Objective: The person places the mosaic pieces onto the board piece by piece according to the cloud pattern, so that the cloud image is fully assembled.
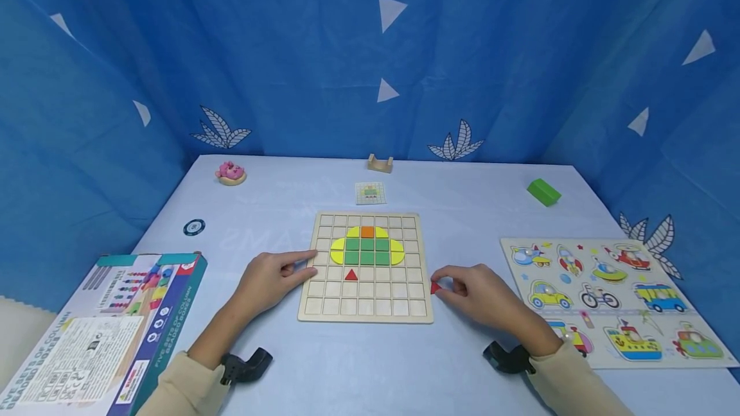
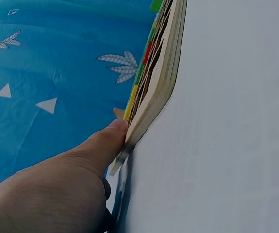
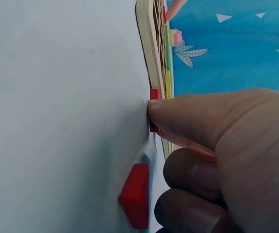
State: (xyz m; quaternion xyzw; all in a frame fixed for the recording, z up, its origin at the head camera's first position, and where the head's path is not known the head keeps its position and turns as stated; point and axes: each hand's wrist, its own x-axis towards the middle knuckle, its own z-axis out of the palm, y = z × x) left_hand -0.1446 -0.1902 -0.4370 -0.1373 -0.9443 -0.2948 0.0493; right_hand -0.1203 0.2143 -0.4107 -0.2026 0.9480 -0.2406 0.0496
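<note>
A square wooden grid board (image 1: 365,314) lies on the table, holding yellow rounded pieces (image 1: 338,251), green squares (image 1: 367,251), an orange square (image 1: 367,232) and one red triangle (image 1: 351,275). My left hand (image 1: 267,280) touches the board's left edge with its thumb and extended index finger. At the right edge my right hand (image 1: 476,291) pinches a small red piece (image 3: 154,94) between thumb and finger, beside the board. Another red piece (image 3: 137,196) lies on the table below that hand in the right wrist view; the hand hides it in the head view.
Behind the board lie a pattern card (image 1: 370,193) and a small wooden stand (image 1: 379,164). A vehicle puzzle (image 1: 590,249) is at right, below a green block (image 1: 544,192). At left are a boxed bead set (image 1: 115,332), a dark round chip (image 1: 194,227) and a pink figure (image 1: 231,173).
</note>
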